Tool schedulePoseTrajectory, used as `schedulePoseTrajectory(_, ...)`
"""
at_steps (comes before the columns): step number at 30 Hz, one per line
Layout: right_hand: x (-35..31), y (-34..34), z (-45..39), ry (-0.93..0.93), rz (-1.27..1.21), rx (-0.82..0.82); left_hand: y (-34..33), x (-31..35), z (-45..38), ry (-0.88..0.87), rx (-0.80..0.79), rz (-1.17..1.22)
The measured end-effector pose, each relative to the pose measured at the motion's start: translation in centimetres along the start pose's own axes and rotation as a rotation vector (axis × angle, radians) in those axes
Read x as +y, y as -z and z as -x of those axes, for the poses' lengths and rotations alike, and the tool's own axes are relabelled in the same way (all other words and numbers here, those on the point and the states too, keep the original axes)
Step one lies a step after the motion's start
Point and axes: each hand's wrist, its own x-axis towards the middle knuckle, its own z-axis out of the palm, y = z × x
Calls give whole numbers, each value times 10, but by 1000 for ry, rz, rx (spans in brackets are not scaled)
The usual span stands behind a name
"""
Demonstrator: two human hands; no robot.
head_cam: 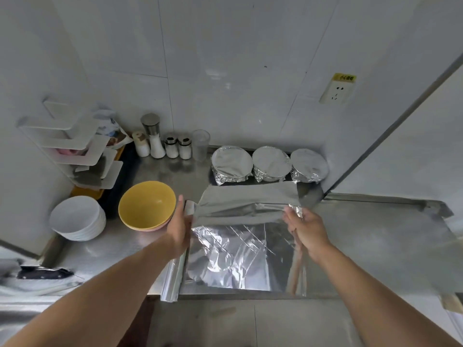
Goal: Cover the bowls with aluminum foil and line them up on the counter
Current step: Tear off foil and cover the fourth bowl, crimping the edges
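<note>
While my left hand (181,224) presses the foil roll (175,269) to the table (363,246) and my right hand (304,227) pinches the foil sheet (246,199) at its far corner, I'd pull taut and tear cleanly. Left of my left hand sits the yellow bowl (146,205), uncovered.

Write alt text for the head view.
Two hands stretch a foil sheet above a steel counter: the left hand holds the foil roll, the right hand pinches the sheet's edge. Three foil-covered bowls line the back wall; a yellow bowl sits uncovered at left.
</note>
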Motion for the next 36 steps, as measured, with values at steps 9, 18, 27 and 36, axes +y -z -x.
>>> schedulePoseTrajectory(9,48,6,-19,-223,85,-109,2,-36,-18,-88,373,-451)
schedulePoseTrajectory(18,93,24,-36,-359,152,-209,-13,-72,-29,29,536,-474)
schedulePoseTrajectory(27,71,36,-33,-228,42,-214,-17,-51,-9,-67,415,-374)
schedulePoseTrajectory(36,40,21,-30,-178,-50,-121,-11,-16,-2,-87,397,-249)
